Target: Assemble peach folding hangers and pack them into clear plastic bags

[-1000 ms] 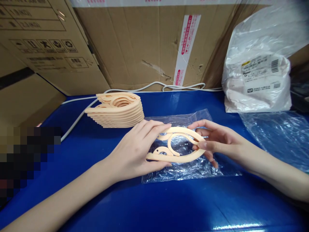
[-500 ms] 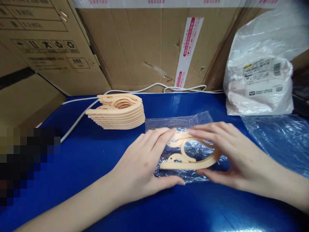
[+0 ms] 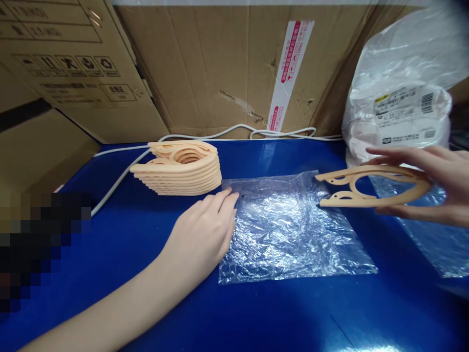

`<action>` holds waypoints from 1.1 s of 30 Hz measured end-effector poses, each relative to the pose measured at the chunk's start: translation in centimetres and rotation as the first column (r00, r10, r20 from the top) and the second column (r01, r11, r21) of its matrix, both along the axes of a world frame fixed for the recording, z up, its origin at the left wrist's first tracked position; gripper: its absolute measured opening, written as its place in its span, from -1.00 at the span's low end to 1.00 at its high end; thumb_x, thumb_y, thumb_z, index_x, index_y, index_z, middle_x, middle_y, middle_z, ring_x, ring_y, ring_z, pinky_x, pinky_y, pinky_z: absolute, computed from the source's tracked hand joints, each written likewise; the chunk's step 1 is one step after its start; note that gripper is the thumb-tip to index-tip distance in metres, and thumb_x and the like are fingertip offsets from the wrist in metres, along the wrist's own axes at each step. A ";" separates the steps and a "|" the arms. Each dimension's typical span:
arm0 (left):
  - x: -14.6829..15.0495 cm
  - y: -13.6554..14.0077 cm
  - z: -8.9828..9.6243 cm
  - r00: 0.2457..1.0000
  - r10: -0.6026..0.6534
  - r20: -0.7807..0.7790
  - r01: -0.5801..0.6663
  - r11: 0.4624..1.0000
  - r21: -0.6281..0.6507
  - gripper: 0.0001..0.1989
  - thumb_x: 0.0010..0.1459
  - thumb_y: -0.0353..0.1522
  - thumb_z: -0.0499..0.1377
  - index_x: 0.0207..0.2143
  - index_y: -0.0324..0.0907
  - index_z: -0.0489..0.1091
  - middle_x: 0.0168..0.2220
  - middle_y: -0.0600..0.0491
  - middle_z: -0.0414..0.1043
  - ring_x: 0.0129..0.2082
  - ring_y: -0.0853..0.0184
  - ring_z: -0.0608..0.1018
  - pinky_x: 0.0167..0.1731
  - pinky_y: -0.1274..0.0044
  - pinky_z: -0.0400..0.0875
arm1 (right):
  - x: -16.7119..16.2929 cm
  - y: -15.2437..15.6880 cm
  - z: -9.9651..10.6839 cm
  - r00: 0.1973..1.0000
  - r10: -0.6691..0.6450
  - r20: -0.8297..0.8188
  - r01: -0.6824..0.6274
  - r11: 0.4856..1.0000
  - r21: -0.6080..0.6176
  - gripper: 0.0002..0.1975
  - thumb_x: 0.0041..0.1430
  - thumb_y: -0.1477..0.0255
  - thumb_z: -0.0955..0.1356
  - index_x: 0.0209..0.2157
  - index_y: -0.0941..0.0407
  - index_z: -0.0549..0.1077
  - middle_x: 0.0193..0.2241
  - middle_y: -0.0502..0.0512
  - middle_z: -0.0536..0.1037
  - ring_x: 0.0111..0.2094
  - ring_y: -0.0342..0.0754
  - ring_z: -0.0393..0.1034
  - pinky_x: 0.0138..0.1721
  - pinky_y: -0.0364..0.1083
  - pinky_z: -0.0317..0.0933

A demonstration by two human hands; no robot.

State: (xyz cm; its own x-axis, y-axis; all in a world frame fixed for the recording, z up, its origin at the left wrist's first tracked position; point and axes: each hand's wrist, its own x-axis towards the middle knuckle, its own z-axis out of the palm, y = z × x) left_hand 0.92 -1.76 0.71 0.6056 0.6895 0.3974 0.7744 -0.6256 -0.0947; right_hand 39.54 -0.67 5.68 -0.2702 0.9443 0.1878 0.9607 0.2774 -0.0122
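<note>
My right hand (image 3: 445, 183) holds a beige folded travel hanger (image 3: 388, 201) by its rounded end, thumb below and fingers above. The hanger's two arm ends point left, just over the right side of a clear plastic bag (image 3: 278, 234). This bag lies flat and crinkled on the blue table. My left hand (image 3: 205, 230) rests on the bag's left edge with fingers stretched out close together; its thumb is hidden. Behind that hand stands a neat stack of matching beige folded hangers (image 3: 179, 171).
Cardboard boxes (image 3: 220, 63) wall off the back and left of the blue table (image 3: 157, 303). A white cable (image 3: 205, 137) runs along the back. At the right stands a white plastic package (image 3: 399, 117) with a label, and more clear plastic (image 3: 436, 244) lies before it.
My right hand has carried the hanger right, away from the middle of the bag. My left hand has let go of the hanger and moved left onto the bag's edge.
</note>
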 end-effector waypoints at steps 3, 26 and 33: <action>0.0 -0.1 0.0 1.000 0.004 0.013 -0.004 1.000 -0.020 -0.64 0.31 -0.47 -0.07 0.04 -0.40 0.39 0.00 -0.18 0.51 -0.09 0.12 0.59 -0.13 0.34 0.53 | -0.6 0.1 -0.5 0.993 0.116 -0.022 -0.117 0.989 -0.094 -0.26 0.10 -0.14 0.28 0.26 -0.18 0.12 0.01 0.21 0.51 0.06 0.27 0.31 0.03 0.26 0.11; 0.4 -1.2 -0.2 0.983 0.105 -0.150 -0.097 0.993 0.061 -0.61 0.30 -0.41 -0.04 -0.05 -0.49 0.48 -0.09 -0.33 0.53 -0.18 0.00 0.60 -0.35 0.30 0.51 | -6.2 1.1 -3.5 0.924 0.175 -0.339 -0.267 0.932 -0.246 -0.24 0.23 0.16 0.33 0.33 0.13 0.00 -0.05 0.25 0.47 -0.08 0.09 0.40 -0.02 0.09 0.28; 0.4 -1.1 0.0 0.985 0.106 -0.132 -0.100 0.993 0.055 -0.61 0.28 -0.38 0.01 -0.02 -0.50 0.46 -0.10 -0.30 0.54 -0.18 -0.01 0.58 -0.30 0.27 0.46 | -9.2 0.6 -5.1 0.853 0.174 -0.491 -0.270 0.954 -0.131 -0.30 0.22 0.15 0.34 0.30 0.08 0.07 -0.06 0.20 0.49 -0.14 0.05 0.40 -0.09 0.10 0.32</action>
